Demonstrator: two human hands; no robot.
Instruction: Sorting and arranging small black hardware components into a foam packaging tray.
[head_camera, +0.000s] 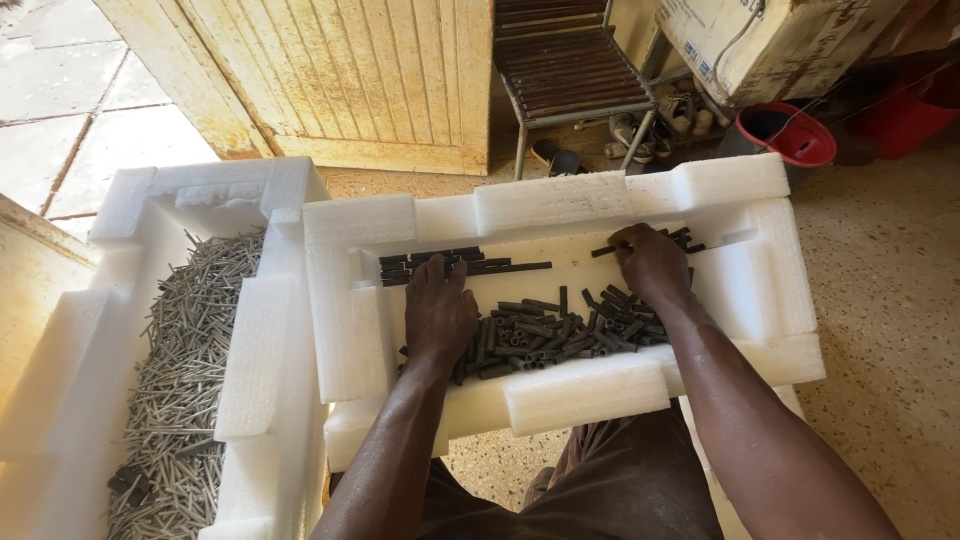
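A white foam tray (560, 205) rests on my lap and holds a loose heap of short dark metal tubes (545, 335). A tidy row of the same tubes (455, 264) lies along its far left inner wall. My left hand (438, 315) lies palm down on the left end of the heap, fingertips reaching the row. My right hand (652, 262) is curled at the far right of the tray, its fingers closed on a few dark tubes (603, 250) that stick out toward the left.
A second foam tray (130, 200) to my left holds a large pile of thin grey metal rods (185, 370). Ahead stand a yellow wooden door (340, 70), a slatted metal chair (570, 65), a red bucket (795, 135), a cardboard box (770, 40) and shoes on the floor.
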